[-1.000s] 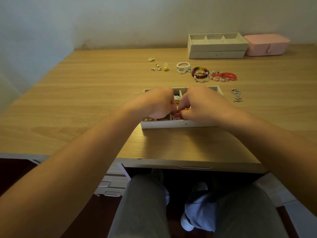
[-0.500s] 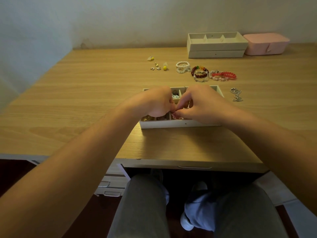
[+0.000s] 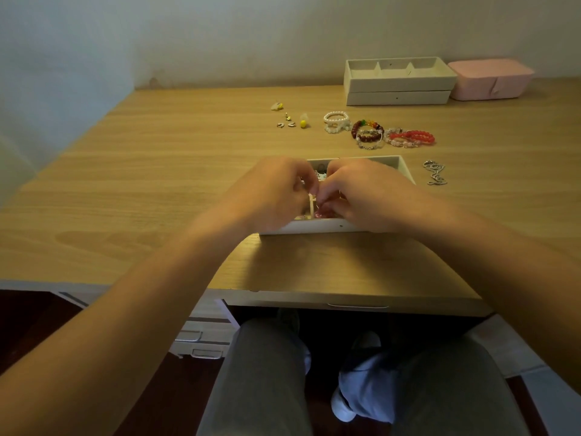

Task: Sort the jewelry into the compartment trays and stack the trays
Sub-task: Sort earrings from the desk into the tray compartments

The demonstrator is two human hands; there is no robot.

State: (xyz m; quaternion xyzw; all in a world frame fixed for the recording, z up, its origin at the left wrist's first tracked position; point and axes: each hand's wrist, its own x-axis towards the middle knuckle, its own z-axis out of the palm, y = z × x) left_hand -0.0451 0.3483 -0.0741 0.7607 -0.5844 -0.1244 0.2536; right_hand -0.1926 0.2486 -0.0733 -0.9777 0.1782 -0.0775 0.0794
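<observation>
A white compartment tray [image 3: 317,227] lies on the desk in front of me, mostly covered by both hands. My left hand [image 3: 270,193] and my right hand [image 3: 367,193] hover over its middle with fingers curled, fingertips meeting over a small pink piece of jewelry [image 3: 320,214]. Both hands seem to pinch it, though the grip is partly hidden. Beyond the tray lie loose earrings [image 3: 290,121], a white pearl bracelet [image 3: 336,121], dark and multicoloured bead bracelets [image 3: 367,133], red and pink bracelets [image 3: 412,138] and a silver chain [image 3: 435,173].
Two stacked white compartment trays [image 3: 399,84] stand at the back of the desk, with a pink box [image 3: 490,78] to their right. The desk's front edge [image 3: 345,297] is near my lap. A wall runs along the back and left.
Both hands have shifted slightly over the tray, fingertips working closer together above the pink piece. Everything else on the desk lies as before.
</observation>
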